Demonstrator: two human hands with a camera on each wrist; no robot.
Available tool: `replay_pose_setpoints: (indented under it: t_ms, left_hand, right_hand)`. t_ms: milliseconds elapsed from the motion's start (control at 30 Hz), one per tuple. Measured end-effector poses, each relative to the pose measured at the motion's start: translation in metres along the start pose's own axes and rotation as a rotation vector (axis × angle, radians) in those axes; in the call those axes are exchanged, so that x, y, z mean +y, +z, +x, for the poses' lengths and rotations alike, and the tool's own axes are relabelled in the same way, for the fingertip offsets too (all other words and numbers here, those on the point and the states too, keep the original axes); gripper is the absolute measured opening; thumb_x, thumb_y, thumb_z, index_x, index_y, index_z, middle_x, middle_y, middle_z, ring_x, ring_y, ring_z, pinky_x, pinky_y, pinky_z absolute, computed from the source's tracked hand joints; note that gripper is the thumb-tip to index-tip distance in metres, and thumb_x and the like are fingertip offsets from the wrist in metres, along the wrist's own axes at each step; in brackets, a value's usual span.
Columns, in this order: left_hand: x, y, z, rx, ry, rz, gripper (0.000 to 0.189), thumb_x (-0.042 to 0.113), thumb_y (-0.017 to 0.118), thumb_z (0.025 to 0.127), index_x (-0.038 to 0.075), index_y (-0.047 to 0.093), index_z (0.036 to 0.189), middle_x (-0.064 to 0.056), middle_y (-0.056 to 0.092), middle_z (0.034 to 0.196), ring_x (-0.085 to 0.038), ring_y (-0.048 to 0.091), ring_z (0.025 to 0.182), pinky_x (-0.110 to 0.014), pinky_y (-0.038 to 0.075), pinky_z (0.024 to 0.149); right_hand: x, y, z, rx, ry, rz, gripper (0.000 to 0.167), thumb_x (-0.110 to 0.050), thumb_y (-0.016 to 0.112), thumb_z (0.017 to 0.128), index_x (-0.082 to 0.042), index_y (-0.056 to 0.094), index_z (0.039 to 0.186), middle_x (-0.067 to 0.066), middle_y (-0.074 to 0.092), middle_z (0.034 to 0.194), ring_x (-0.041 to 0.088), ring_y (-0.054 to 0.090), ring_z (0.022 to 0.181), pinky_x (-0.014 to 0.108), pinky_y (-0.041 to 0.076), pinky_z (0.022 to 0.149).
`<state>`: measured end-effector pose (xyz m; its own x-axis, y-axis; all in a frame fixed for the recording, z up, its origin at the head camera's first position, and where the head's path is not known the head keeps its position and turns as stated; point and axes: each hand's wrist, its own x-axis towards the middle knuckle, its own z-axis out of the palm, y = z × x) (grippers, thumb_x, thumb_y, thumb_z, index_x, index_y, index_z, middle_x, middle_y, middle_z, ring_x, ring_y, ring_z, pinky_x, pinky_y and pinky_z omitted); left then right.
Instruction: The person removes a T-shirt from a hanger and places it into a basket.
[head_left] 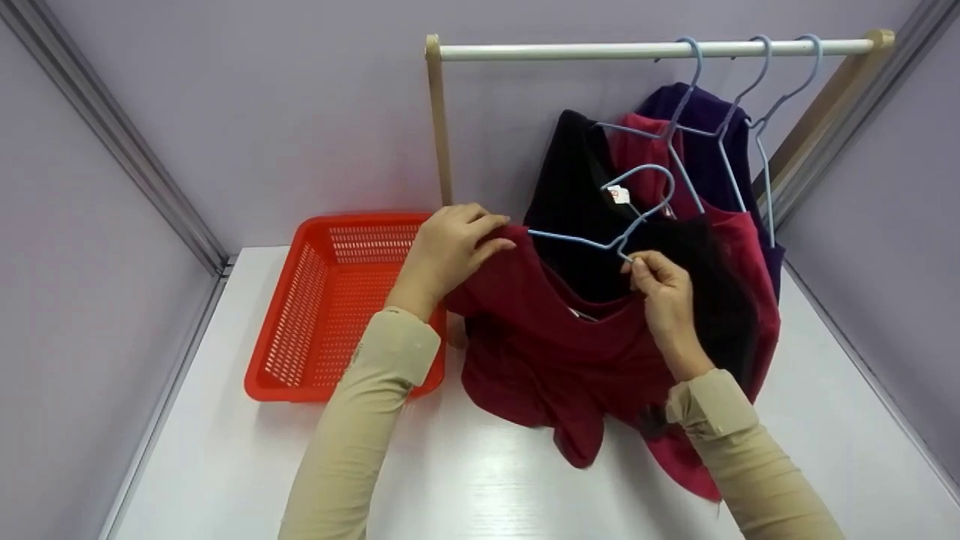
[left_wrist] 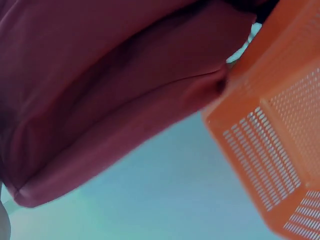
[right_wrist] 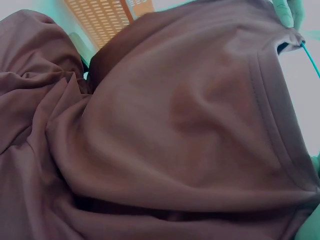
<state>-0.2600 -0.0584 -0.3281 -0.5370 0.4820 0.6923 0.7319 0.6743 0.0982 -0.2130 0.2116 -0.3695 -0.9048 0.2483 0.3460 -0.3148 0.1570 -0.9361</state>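
A dark red shirt [head_left: 577, 360] hangs between my two hands, its neckline facing up. My left hand [head_left: 450, 244] grips its left shoulder, where the end of a light blue hanger [head_left: 570, 238] goes in under the cloth. With thumb and fingertips, my right hand [head_left: 664, 296] pinches the hanger's other arm just below the hook, close to the neckline. The hook stands up free of the rail. Cloth from the same shirt [left_wrist: 110, 100] fills much of the left wrist view. In the right wrist view, left fingers [right_wrist: 286, 11] hold the shoulder beside the hanger wire.
Behind the shirt, a black garment [head_left: 562, 172], a pink one [head_left: 754, 262] and a purple one [head_left: 712, 176] hang from a white rail [head_left: 555, 52] on blue hangers. A red perforated basket [head_left: 281, 315] stands left on the white table [head_left: 480, 480].
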Motion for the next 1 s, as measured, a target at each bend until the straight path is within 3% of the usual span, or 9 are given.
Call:
replay_pose_setpoints:
  t_ms: [133, 267, 367, 433, 567, 667, 833, 1000]
  left_hand:
    - [-0.002, 0.002, -0.005, 0.028, -0.073, -0.06, 0.029, 0.034, 0.059, 0.09, 0.01, 0.076, 0.093, -0.005, 0.067, 0.081, -0.02, 0.064, 0.074, -0.031, 0.055, 0.07]
    - [-0.004, 0.003, -0.01, 0.041, -0.133, -0.081, 0.028, 0.032, 0.059, 0.091, 0.009, 0.076, 0.09, -0.006, 0.067, 0.081, -0.02, 0.064, 0.075, -0.031, 0.054, 0.071]
    - [-0.005, 0.003, -0.01, 0.049, -0.15, -0.088, 0.028, 0.031, 0.059, 0.091, 0.008, 0.075, 0.09, -0.006, 0.067, 0.082, -0.021, 0.063, 0.076, -0.032, 0.053, 0.073]
    - [-0.005, 0.003, -0.01, 0.052, -0.152, -0.09, 0.028, 0.03, 0.058, 0.092, 0.007, 0.075, 0.09, -0.006, 0.068, 0.082, -0.021, 0.064, 0.077, -0.033, 0.053, 0.073]
    - [-0.006, 0.004, -0.01, 0.045, -0.158, -0.118, 0.027, 0.029, 0.058, 0.093, 0.007, 0.074, 0.093, -0.006, 0.069, 0.085, -0.022, 0.065, 0.079, -0.034, 0.053, 0.075]
    - [-0.006, 0.004, -0.01, 0.018, -0.2, -0.178, 0.025, 0.026, 0.058, 0.093, 0.007, 0.074, 0.095, -0.006, 0.07, 0.089, -0.023, 0.065, 0.083, -0.035, 0.053, 0.079]
    - [-0.008, 0.004, -0.01, -0.041, -0.364, -0.3, 0.022, 0.024, 0.058, 0.094, 0.008, 0.073, 0.1, -0.007, 0.07, 0.096, -0.021, 0.065, 0.089, -0.034, 0.053, 0.085]
    - [-0.015, 0.008, -0.011, -0.026, -0.509, -0.336, 0.023, 0.024, 0.057, 0.094, 0.008, 0.072, 0.101, -0.008, 0.07, 0.099, -0.023, 0.064, 0.092, -0.035, 0.052, 0.086]
  right_hand:
    - [-0.004, 0.0, 0.002, -0.101, 0.025, -0.163, 0.021, -0.006, 0.05, 0.096, 0.008, 0.066, 0.092, -0.016, 0.061, 0.074, -0.001, 0.053, 0.07, 0.014, 0.044, 0.068]
    - [-0.012, 0.0, 0.008, -0.187, -0.007, -0.318, 0.022, -0.009, 0.053, 0.096, 0.003, 0.066, 0.109, -0.004, 0.067, 0.091, -0.005, 0.056, 0.079, 0.011, 0.045, 0.074]
    - [-0.02, 0.003, 0.014, -0.229, -0.034, -0.307, 0.03, -0.009, 0.057, 0.094, -0.002, 0.061, 0.123, 0.007, 0.066, 0.099, -0.004, 0.058, 0.081, 0.012, 0.046, 0.075]
    - [-0.026, 0.007, 0.018, -0.259, -0.045, -0.269, 0.034, -0.01, 0.058, 0.094, -0.003, 0.057, 0.127, 0.007, 0.066, 0.098, -0.002, 0.06, 0.08, 0.015, 0.048, 0.075]
    - [-0.034, 0.016, 0.024, -0.279, -0.056, -0.236, 0.026, -0.013, 0.059, 0.094, 0.004, 0.061, 0.115, -0.002, 0.065, 0.085, 0.0, 0.062, 0.073, 0.018, 0.052, 0.073]
    - [-0.036, 0.02, 0.025, -0.258, -0.055, -0.247, 0.022, -0.014, 0.059, 0.094, 0.007, 0.062, 0.1, -0.01, 0.062, 0.077, -0.001, 0.061, 0.067, 0.018, 0.053, 0.07]
    - [-0.032, 0.021, 0.024, -0.26, -0.044, -0.269, 0.022, -0.013, 0.059, 0.094, 0.008, 0.062, 0.093, -0.012, 0.062, 0.072, -0.002, 0.061, 0.064, 0.017, 0.052, 0.065]
    - [-0.025, 0.018, 0.024, -0.314, 0.01, -0.304, 0.025, -0.016, 0.061, 0.093, 0.009, 0.064, 0.092, -0.011, 0.064, 0.07, -0.003, 0.061, 0.062, 0.016, 0.051, 0.062]
